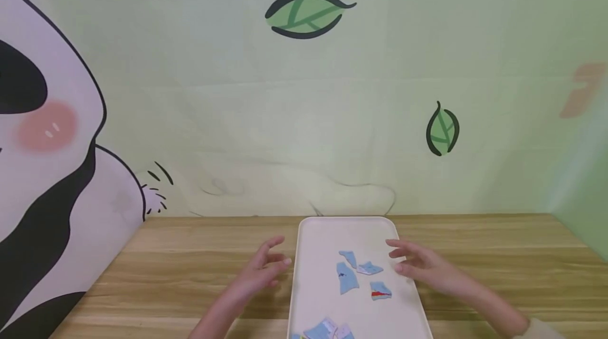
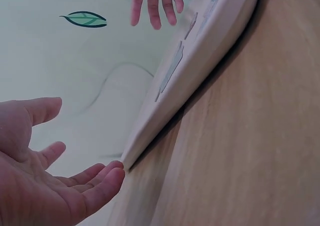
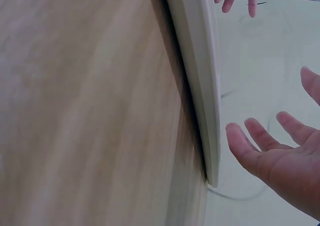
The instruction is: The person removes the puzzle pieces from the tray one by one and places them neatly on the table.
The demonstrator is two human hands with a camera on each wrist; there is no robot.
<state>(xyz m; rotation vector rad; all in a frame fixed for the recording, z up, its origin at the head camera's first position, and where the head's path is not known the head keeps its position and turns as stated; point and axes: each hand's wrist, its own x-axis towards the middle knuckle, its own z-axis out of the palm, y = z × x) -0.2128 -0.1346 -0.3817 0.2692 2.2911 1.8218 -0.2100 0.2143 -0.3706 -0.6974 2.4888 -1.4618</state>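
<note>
A white tray [image 1: 318,238] lies lengthwise on the table. Four-sided and jagged flat pieces with blue print rest on it: a larger blue piece [image 1: 348,279], a narrow piece [image 1: 348,258], a pointed piece [image 1: 369,269] and one with a red stripe [image 1: 380,292]. My left hand [image 1: 263,267] hovers just off the tray's left side, fingers relaxed and spread, holding nothing. On the opposite side my right hand [image 1: 423,266] is raised at the tray's right edge, its loosely bent fingers empty. In the wrist views both the left hand [image 2: 60,186] and right hand [image 3: 285,161] have bare palms.
More printed pieces [image 1: 323,329] sit together at the tray's near end, cut off by the frame. The wooden table [image 1: 190,254] extends to both sides. Behind it stands a pale green backdrop [image 1: 214,91] printed with leaves and a panda [image 1: 81,233].
</note>
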